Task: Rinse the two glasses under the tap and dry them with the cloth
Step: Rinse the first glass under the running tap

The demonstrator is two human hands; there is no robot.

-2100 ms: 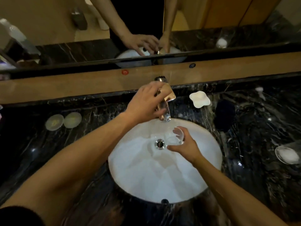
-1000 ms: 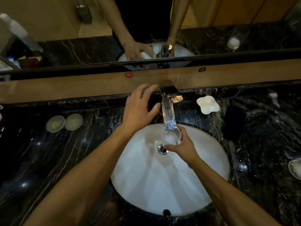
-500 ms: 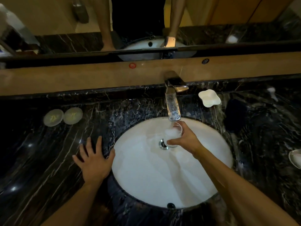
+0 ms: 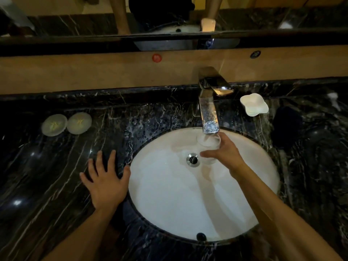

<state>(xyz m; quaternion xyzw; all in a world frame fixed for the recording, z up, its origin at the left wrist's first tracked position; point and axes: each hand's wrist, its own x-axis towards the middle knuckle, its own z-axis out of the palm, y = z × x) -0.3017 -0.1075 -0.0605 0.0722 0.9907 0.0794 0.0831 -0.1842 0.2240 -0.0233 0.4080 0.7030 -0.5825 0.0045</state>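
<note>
A clear glass (image 4: pixel 208 143) stands upright in my right hand (image 4: pixel 226 153), right under the spout of the chrome tap (image 4: pixel 209 110). Water runs from the spout into the glass, above the white oval sink (image 4: pixel 160 194) and just right of its drain (image 4: pixel 193 159). My left hand (image 4: pixel 106 179) lies flat and open on the black marble counter (image 4: pixel 47 176) at the sink's left rim, holding nothing. A dark folded cloth (image 4: pixel 287 125) lies on the counter right of the sink. The second glass is out of view.
A white flower-shaped dish (image 4: pixel 253 104) sits right of the tap. Two round pale coasters (image 4: pixel 66 124) lie at the back left of the counter. A wooden ledge (image 4: pixel 94 72) and a mirror run along the back wall.
My left hand left the tap handle and came down flat on the counter left of the sink. Water now runs into the glass, which my right hand raised under the spout.
</note>
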